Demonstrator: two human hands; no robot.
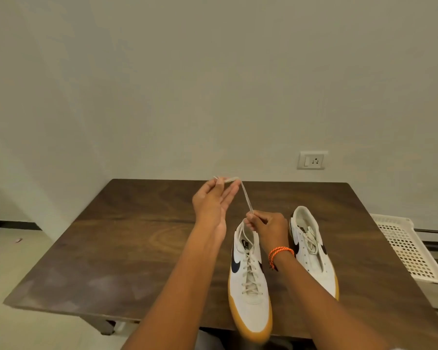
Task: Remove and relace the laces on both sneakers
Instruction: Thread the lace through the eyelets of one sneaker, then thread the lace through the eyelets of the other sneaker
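Lace drawn taut between two hands above the near sneaker

The left hand (pixel 214 198) is raised, palm turned inward, fingers nearly straight, pinching the lace (pixel 247 199) end between thumb and fingertips; the right hand (pixel 269 227), an orange cord bracelet (pixel 279 252) on its wrist, is curled and grips the same lace low, just above the collar of the near sneaker (pixel 249 281). That shoe lies toe toward the person on the wooden bench (pixel 127 238), its toe over the near edge; the second sneaker (pixel 311 251) sits just right, laced

hands (pixel 214 198) apparently pinching lace (pixel 247 199), sneakers (pixel 249 279)
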